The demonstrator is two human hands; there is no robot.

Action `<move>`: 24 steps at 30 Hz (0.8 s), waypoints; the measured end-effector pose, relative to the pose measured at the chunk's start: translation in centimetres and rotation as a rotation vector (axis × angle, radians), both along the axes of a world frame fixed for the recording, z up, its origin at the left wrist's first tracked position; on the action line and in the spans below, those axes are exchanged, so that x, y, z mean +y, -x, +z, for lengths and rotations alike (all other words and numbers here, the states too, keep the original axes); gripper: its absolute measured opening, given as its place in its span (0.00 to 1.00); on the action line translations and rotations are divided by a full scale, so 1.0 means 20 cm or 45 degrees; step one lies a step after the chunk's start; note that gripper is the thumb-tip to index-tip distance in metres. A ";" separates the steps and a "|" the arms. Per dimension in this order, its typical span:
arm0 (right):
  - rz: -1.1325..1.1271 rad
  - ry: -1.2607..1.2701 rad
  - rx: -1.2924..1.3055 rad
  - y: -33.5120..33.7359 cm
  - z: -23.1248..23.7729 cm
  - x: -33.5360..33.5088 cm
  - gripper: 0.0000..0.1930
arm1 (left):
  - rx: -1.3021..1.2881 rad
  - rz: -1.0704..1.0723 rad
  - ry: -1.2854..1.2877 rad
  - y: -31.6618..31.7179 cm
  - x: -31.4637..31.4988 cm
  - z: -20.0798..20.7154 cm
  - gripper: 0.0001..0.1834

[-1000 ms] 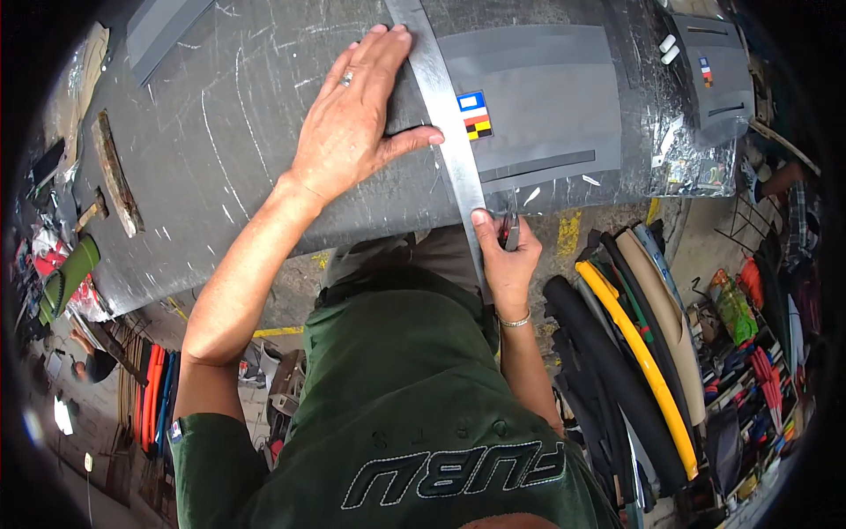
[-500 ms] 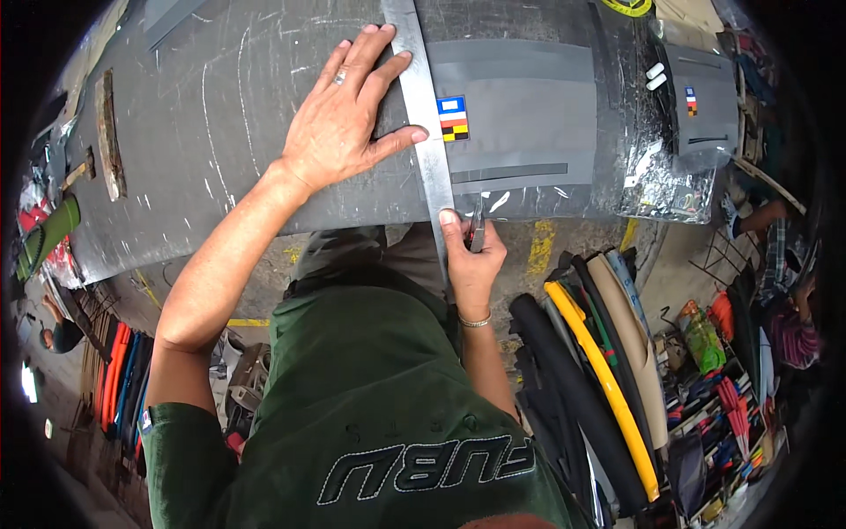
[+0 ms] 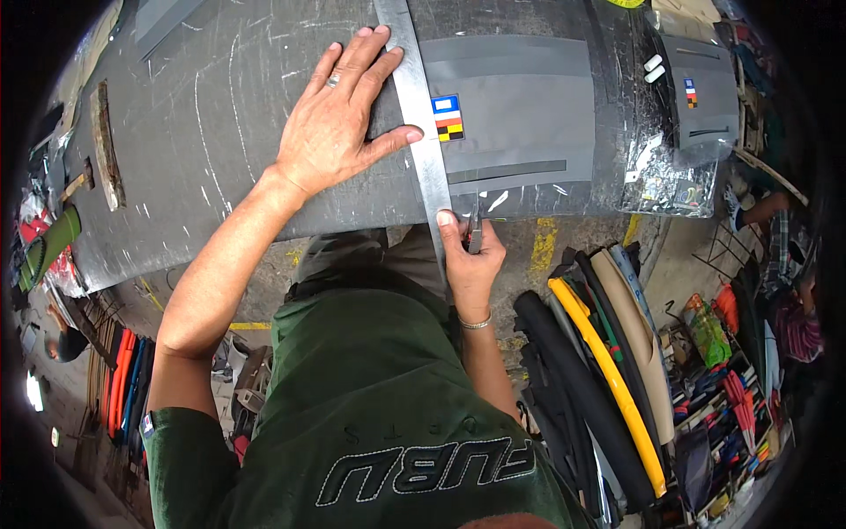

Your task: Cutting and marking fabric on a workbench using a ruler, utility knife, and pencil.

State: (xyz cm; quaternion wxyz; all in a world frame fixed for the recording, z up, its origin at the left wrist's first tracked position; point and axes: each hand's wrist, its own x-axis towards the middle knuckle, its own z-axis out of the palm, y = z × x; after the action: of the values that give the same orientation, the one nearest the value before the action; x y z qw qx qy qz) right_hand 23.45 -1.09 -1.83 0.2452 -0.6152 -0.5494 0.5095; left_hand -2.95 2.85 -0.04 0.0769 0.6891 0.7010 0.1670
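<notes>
Away, slightly leftward: metal ruler [image 3: 417,101]

A long metal straightedge [image 3: 412,88] lies slightly aslant along the left side of a flat grey panel [image 3: 529,106] bearing a multicolored patch [image 3: 448,118] and narrow dark strip [image 3: 507,171]; a slim knife-like tool [image 3: 476,236] points toward the panel's lower edge.

Your long, straight silver metal strip [image 3: 411,88] shines smooth beside a matt grey rectangular fabric-like panel [image 3: 529,110]; your broad black worktop [image 3: 167,115] looks dull and scratched, your dark green shirt [image 3: 370,370] matt cloth.
</notes>
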 end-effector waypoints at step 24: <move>0.055 -0.043 -0.140 -0.03 -0.04 -0.02 0.18 | -0.009 0.009 -0.050 -0.04 -0.04 0.00 0.39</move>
State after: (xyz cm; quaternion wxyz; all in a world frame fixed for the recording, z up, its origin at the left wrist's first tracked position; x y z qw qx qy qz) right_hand 23.96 -1.56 -2.68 0.2140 -0.6258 -0.5839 0.4707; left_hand -2.15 1.96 0.01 0.0655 0.6874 0.6997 0.1834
